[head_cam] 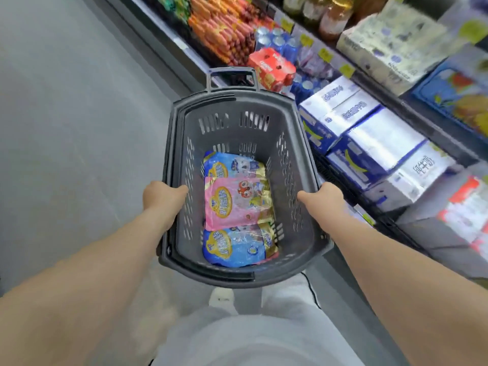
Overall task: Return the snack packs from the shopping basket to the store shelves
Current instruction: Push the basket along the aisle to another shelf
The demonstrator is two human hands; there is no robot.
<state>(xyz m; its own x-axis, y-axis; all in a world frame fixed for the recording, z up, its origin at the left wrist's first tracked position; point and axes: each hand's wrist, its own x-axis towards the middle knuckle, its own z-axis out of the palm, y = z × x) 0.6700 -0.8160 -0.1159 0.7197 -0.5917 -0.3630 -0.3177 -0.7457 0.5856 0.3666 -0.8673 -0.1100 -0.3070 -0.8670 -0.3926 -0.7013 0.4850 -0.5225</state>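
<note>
A dark grey plastic shopping basket (pixel 237 107) hangs in front of me above the floor, held by its two long rims. My left hand (pixel 161 198) grips the left rim and my right hand (pixel 320 198) grips the right rim. Snack packs lie flat in a row on the basket's bottom: a blue pack (pixel 229 166) at the far end, a pink pack (pixel 237 203) in the middle, and another blue pack (pixel 235 248) nearest me. The store shelves (pixel 412 112) run along my right side.
The shelves hold white and blue milk cartons (pixel 369 143), a red multipack (pixel 272 67), blue cans (pixel 277 40), orange sausage packs (pixel 221 27) and bottles (pixel 335 19). Grey floor (pixel 66 114) stretches to the left. My legs in light trousers and a white shoe (pixel 221 299) show below the basket.
</note>
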